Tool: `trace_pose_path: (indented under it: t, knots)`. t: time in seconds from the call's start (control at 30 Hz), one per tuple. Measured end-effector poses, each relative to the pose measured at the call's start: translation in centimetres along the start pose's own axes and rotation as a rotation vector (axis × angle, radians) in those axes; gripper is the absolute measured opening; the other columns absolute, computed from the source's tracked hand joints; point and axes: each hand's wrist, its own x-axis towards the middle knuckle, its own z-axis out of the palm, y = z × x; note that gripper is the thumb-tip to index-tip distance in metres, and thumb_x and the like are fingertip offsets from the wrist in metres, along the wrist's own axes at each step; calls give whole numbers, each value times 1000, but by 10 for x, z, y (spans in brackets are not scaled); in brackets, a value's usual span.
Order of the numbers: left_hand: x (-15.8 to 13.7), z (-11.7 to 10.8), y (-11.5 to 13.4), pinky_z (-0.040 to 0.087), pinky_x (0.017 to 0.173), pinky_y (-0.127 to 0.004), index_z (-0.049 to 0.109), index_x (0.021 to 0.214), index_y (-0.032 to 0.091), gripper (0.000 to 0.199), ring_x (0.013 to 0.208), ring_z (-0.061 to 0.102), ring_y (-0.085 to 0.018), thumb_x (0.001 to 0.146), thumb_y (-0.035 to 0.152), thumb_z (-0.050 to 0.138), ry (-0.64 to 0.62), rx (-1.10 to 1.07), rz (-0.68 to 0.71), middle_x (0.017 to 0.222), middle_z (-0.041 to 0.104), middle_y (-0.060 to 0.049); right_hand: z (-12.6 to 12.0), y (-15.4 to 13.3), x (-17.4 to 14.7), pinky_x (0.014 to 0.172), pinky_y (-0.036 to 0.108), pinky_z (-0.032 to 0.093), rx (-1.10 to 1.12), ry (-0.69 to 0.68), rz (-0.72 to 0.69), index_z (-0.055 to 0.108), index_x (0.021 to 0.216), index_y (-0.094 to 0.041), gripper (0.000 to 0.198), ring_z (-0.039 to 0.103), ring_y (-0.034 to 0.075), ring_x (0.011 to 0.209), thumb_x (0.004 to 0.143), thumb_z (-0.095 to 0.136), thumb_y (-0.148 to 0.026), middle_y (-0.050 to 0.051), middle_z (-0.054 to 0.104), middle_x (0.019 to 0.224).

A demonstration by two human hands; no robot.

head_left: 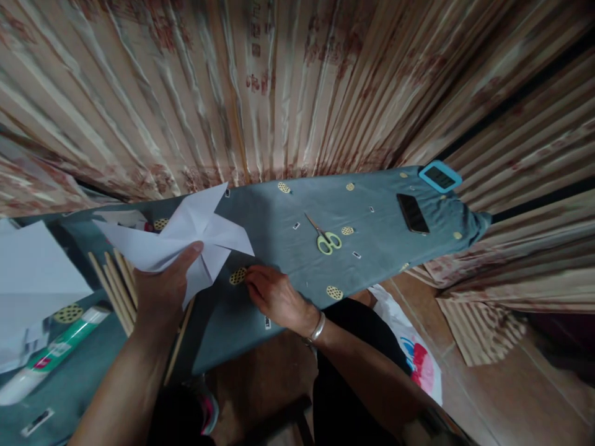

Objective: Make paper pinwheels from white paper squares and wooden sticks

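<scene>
My left hand (pixel 163 286) holds up a white folded paper pinwheel (pixel 186 238) above the table, thumb pressed on its centre. My right hand (pixel 274 296) rests on the grey-blue patterned tablecloth (pixel 279 217) just right of the pinwheel, fingertips down on the cloth near the paper's lower edge; whether it pinches something small I cannot tell. A silver bracelet (pixel 317 328) circles that wrist.
Yellow-handled scissors (pixel 325 238) lie mid-table. A black phone (pixel 412 212) and a blue-cased device (pixel 439 176) sit at the far right end. Several wooden sticks (pixel 114 288), a green-white tube (pixel 56 353) and white paper sheets (pixel 32 272) lie at left. Curtains hang behind.
</scene>
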Motion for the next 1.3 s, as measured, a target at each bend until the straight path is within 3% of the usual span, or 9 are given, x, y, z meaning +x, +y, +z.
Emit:
trace_pose_path:
  t: [0.17, 0.27, 0.37, 0.47, 0.6, 0.77, 0.97, 1.3]
  knots:
    - [0, -1, -3, 49, 105, -50, 71, 86, 17, 32, 104, 68, -26, 59, 23, 87, -2, -8, 20, 94, 77, -2, -3, 3, -8, 104, 39, 49, 47, 61, 45, 65, 93, -17, 19, 59, 22, 119, 93, 47, -12, 14, 61, 128]
    - [1, -3, -8, 53, 101, -48, 71, 85, 15, 31, 98, 70, -26, 59, 22, 87, 7, -21, 30, 87, 77, -4, -3, 6, -13, 108, 40, 45, 80, 83, 95, 66, 92, -18, 16, 55, 23, 126, 92, 51, -14, 14, 57, 135]
    - [1, -6, -12, 56, 97, -43, 73, 86, 17, 28, 96, 71, -24, 62, 24, 85, -96, -62, 31, 87, 77, -4, -4, 10, -17, 110, 40, 43, 100, 75, 110, 68, 94, -18, 16, 54, 23, 127, 92, 52, -15, 14, 57, 136]
    - [1, -8, -13, 59, 90, -40, 73, 83, 20, 24, 92, 72, -24, 61, 23, 84, -86, -52, 30, 83, 77, -3, -7, 14, -19, 109, 40, 43, 114, 95, 118, 69, 98, -19, 19, 56, 23, 125, 91, 52, -15, 12, 61, 131]
    - [1, -9, -13, 61, 88, -39, 73, 81, 24, 25, 96, 72, -26, 59, 23, 85, -56, -30, 7, 86, 78, -2, -12, 15, -18, 99, 38, 49, 131, 166, 157, 70, 99, -20, 19, 64, 21, 108, 90, 53, -17, 9, 70, 112]
    - [1, -9, -17, 62, 87, -40, 73, 79, 24, 23, 101, 71, -27, 59, 27, 85, -69, -27, -8, 87, 78, -3, -9, 7, -16, 86, 35, 52, 135, 156, 160, 70, 96, -21, 12, 67, 20, 90, 91, 60, -23, 4, 74, 94]
    - [1, -9, -24, 61, 85, -39, 73, 73, 21, 20, 97, 72, -27, 58, 25, 85, -89, -31, -13, 83, 77, -5, -4, 3, -15, 86, 38, 50, -92, 39, -6, 70, 95, -16, 18, 64, 24, 86, 95, 54, -24, 7, 74, 91]
    - [-5, -8, -23, 59, 84, -38, 76, 78, 13, 29, 86, 73, -25, 56, 28, 86, -144, 8, -104, 86, 78, -8, -13, -4, -17, 86, 40, 49, -160, -59, -47, 67, 98, -15, 25, 59, 25, 88, 98, 43, -15, 9, 69, 92]
